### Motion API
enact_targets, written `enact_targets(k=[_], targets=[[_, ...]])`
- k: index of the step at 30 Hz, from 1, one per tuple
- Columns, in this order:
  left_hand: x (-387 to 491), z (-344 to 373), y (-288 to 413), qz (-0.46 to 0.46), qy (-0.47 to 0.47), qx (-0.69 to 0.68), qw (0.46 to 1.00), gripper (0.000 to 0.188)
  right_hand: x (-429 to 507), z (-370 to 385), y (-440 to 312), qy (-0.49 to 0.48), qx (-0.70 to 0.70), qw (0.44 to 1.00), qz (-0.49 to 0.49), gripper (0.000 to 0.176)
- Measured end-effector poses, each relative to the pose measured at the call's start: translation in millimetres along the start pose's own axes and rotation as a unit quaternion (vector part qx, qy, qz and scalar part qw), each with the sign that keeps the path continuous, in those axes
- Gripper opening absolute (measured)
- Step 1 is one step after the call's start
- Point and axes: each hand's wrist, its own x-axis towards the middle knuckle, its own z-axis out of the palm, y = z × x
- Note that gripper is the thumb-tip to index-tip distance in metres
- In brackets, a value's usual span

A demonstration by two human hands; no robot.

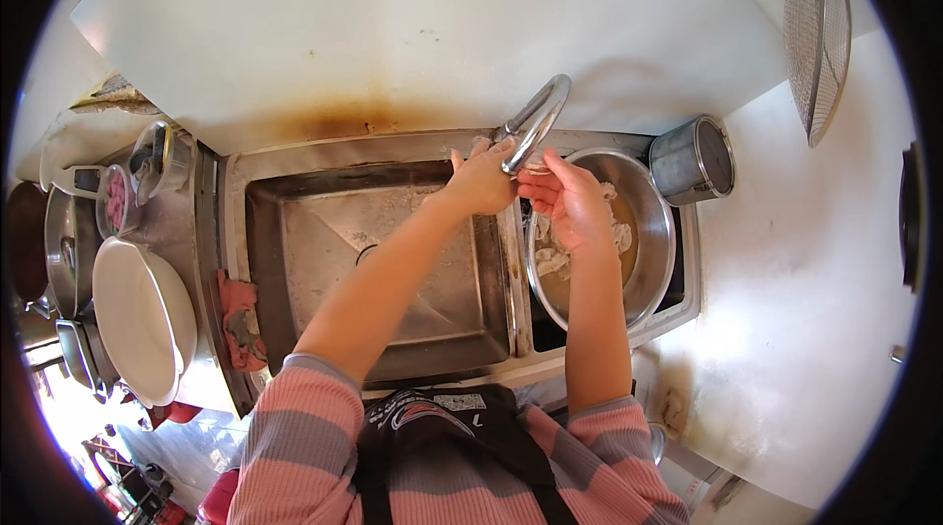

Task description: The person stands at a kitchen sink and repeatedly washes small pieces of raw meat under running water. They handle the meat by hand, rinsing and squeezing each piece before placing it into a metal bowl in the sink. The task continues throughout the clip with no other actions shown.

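Note:
A curved chrome faucet [541,120] rises at the back between the two sink basins. Both hands are close to its spout, above the divider. My left hand [482,175] is at the faucet's left, partly hidden by the spout; its grip is unclear. To the right of the spout, my right hand [563,197] has its fingers curled and palm partly turned up, over the rim of a round steel bowl [658,245]. Something clear and shiny, water or thin plastic, shows by the fingers. Pale, crumpled pieces of food [552,260] lie in cloudy yellowish liquid in the bowl.
The left steel sink basin [442,289] has a wet bottom. A pink and grey cloth [242,319] hangs at its left edge. Further left are a cream basin [140,319] and containers. A steel canister [689,160] stands behind the bowl; a wire strainer [816,39] hangs at upper right.

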Motion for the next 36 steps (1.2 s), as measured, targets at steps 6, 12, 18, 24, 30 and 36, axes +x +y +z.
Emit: enact_targets(k=[6, 12, 18, 24, 30, 36], targets=[[-17.4, -23.2, -30.0, -0.08, -0.114, -0.438, 0.888, 0.025, 12.6, 1.1, 7.3, -0.006, 0.048, 0.998, 0.032, 0.023], [-46.3, -43.9, -60.0, -0.123, -0.081, -0.65, 0.746, 0.04, 32.2, 25.9, 39.6, -0.021, -0.147, 0.984, -0.095, 0.017], [-67.0, -71.0, -67.3, -0.062, -0.146, -0.712, 0.685, 0.048, 33.2, 52.0, 52.3, -0.055, -0.172, 0.968, -0.173, 0.017], [-82.3, -80.6, -55.9, -0.113, -0.118, -0.646, 0.746, 0.046, 3.9, 71.8, 54.9, -0.151, -0.15, 0.968, -0.13, 0.024], [-108.3, -75.4, -31.1, -0.089, 0.034, -0.53, 0.843, 0.023, -23.3, 87.3, 46.8, -0.1, -0.074, 0.951, -0.284, 0.013], [-126.2, -76.5, -16.5, -0.037, 0.147, -0.447, 0.882, 0.014, -45.8, 103.0, 35.7, -0.069, -0.019, 0.954, -0.292, 0.014]])
